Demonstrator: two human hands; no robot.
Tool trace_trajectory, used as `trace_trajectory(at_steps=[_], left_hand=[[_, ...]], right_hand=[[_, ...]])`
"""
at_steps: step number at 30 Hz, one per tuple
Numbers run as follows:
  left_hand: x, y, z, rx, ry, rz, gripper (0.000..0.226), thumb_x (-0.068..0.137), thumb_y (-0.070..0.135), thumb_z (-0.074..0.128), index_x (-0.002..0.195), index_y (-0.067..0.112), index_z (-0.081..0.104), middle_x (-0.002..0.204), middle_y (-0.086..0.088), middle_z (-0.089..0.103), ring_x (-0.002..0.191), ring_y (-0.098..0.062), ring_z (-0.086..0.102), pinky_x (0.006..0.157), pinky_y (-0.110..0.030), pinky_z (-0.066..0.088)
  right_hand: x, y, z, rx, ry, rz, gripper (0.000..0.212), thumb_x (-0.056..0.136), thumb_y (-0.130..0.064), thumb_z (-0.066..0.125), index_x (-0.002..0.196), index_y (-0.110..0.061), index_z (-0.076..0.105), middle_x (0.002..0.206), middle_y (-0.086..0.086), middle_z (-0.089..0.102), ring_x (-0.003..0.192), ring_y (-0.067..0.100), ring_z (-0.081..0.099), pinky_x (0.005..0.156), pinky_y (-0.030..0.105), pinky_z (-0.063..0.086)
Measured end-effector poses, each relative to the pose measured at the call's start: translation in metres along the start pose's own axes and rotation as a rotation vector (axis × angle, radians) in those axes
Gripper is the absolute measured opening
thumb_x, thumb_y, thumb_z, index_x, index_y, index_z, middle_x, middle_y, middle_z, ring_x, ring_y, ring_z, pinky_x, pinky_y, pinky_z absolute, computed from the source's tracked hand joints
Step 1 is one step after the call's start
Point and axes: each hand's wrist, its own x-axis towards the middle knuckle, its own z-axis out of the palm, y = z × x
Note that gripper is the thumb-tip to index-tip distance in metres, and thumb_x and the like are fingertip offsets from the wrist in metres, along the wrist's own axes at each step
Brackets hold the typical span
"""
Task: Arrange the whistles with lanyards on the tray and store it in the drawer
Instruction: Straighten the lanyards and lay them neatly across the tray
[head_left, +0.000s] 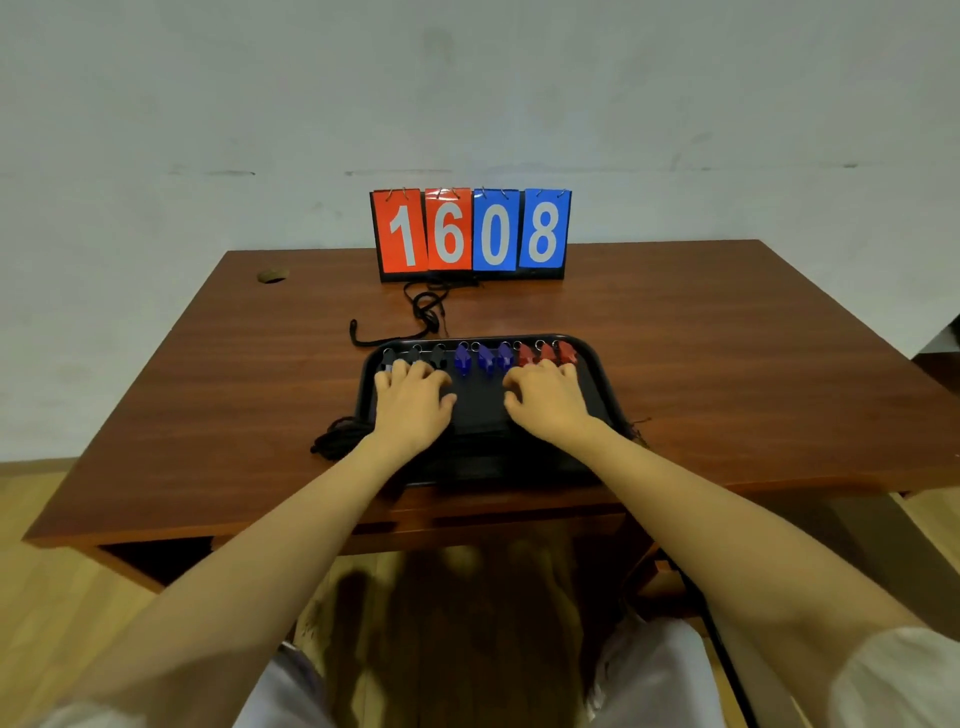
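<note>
A black tray (605, 387) lies on the brown desk near its front edge. Along the tray's far side runs a row of whistles: three black whistles (439, 357) at the left, three blue whistles (484, 358) in the middle, three red whistles (545, 353) at the right. My left hand (413, 400) rests palm down on the tray with its fingertips touching the black whistles. My right hand (548, 397) rests likewise, fingertips at the red whistles. Neither hand grips anything. A black lanyard (415, 317) trails over the tray's far rim onto the desk. Another bundle of black cord (337, 441) lies at the tray's left.
A flip scoreboard (471, 234) reading 1608 stands at the desk's back, just behind the lanyard. A small round hole (271, 275) sits at the back left of the desk (727, 364). A drawer front (509, 519) shows under the desk's front edge.
</note>
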Motion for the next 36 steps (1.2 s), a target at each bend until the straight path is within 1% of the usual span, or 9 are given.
trace_trajectory(at_steps=[5,14,18,21,24,28,30,33,36], left_hand=[[0.058,-0.019,-0.011,-0.046,-0.021,-0.052,0.032,0.094,0.035,0.046,0.120,0.021,0.059,0.127,-0.005,0.054,0.121,-0.030,0.039,0.100,-0.043,0.029],[0.176,-0.073,0.006,-0.172,-0.153,-0.167,0.039,0.097,0.021,0.038,0.135,0.018,0.047,0.138,-0.013,0.046,0.126,-0.036,0.039,0.099,-0.045,0.036],[0.208,-0.081,0.023,-0.296,-0.149,-0.245,0.039,0.096,0.029,0.043,0.133,0.017,0.048,0.137,-0.015,0.046,0.126,-0.037,0.039,0.101,-0.045,0.035],[0.222,-0.084,0.037,-0.336,-0.142,-0.272,0.045,0.092,0.038,0.053,0.131,0.016,0.049,0.133,-0.012,0.048,0.124,-0.033,0.040,0.099,-0.044,0.037],[0.228,-0.085,0.048,-0.293,-0.092,-0.282,0.046,0.088,0.037,0.061,0.125,0.011,0.050,0.128,-0.012,0.049,0.120,-0.033,0.043,0.095,-0.043,0.039],[0.227,-0.089,0.046,-0.322,-0.085,-0.294,0.028,0.090,0.021,0.059,0.113,0.006,0.053,0.117,-0.016,0.058,0.110,-0.036,0.052,0.088,-0.044,0.043],[0.222,-0.091,0.040,-0.254,-0.089,-0.293,0.023,0.091,0.011,0.053,0.113,0.006,0.053,0.119,-0.017,0.055,0.110,-0.036,0.051,0.089,-0.044,0.043],[0.213,-0.092,0.025,-0.243,-0.049,-0.273,0.037,0.090,0.007,0.052,0.126,0.009,0.047,0.130,-0.016,0.045,0.119,-0.036,0.042,0.096,-0.044,0.041],[0.204,-0.079,-0.001,-0.382,0.018,-0.111,0.049,0.090,0.022,0.059,0.136,0.014,0.045,0.138,-0.009,0.046,0.126,-0.030,0.038,0.104,-0.041,0.037]], right_hand=[[0.065,-0.023,0.008,0.089,-0.034,-0.002,0.028,0.093,-0.024,0.046,0.115,-0.015,0.060,0.114,0.006,0.064,0.111,0.027,0.051,0.094,0.042,0.037],[0.212,-0.035,0.025,0.188,-0.130,0.153,0.033,0.094,-0.033,0.048,0.118,-0.011,0.053,0.119,0.010,0.059,0.112,0.030,0.054,0.091,0.042,0.045],[0.249,-0.037,0.052,0.209,-0.135,0.237,0.038,0.093,-0.038,0.050,0.120,-0.011,0.053,0.128,0.009,0.050,0.122,0.029,0.044,0.099,0.045,0.039],[0.258,-0.037,0.071,0.224,-0.042,0.267,0.028,0.093,-0.033,0.053,0.111,-0.012,0.056,0.123,0.007,0.051,0.118,0.027,0.044,0.095,0.042,0.035],[0.264,-0.034,0.077,0.268,-0.016,0.286,0.021,0.095,-0.028,0.052,0.104,-0.011,0.061,0.117,0.007,0.055,0.113,0.026,0.048,0.092,0.040,0.037],[0.263,-0.028,0.070,0.271,-0.089,0.197,0.021,0.097,-0.021,0.048,0.109,-0.005,0.055,0.118,0.015,0.054,0.111,0.031,0.048,0.090,0.041,0.042],[0.257,-0.023,0.061,0.282,-0.125,0.145,0.020,0.098,-0.019,0.044,0.109,-0.004,0.051,0.112,0.018,0.056,0.098,0.032,0.051,0.078,0.040,0.043],[0.242,-0.021,0.039,0.291,-0.119,0.082,0.013,0.098,-0.024,0.045,0.097,-0.011,0.049,0.096,0.013,0.062,0.078,0.027,0.052,0.064,0.034,0.039],[0.224,-0.027,0.004,0.363,-0.062,-0.042,0.013,0.094,-0.023,0.056,0.096,-0.013,0.065,0.100,0.005,0.068,0.088,0.020,0.061,0.074,0.030,0.046]])
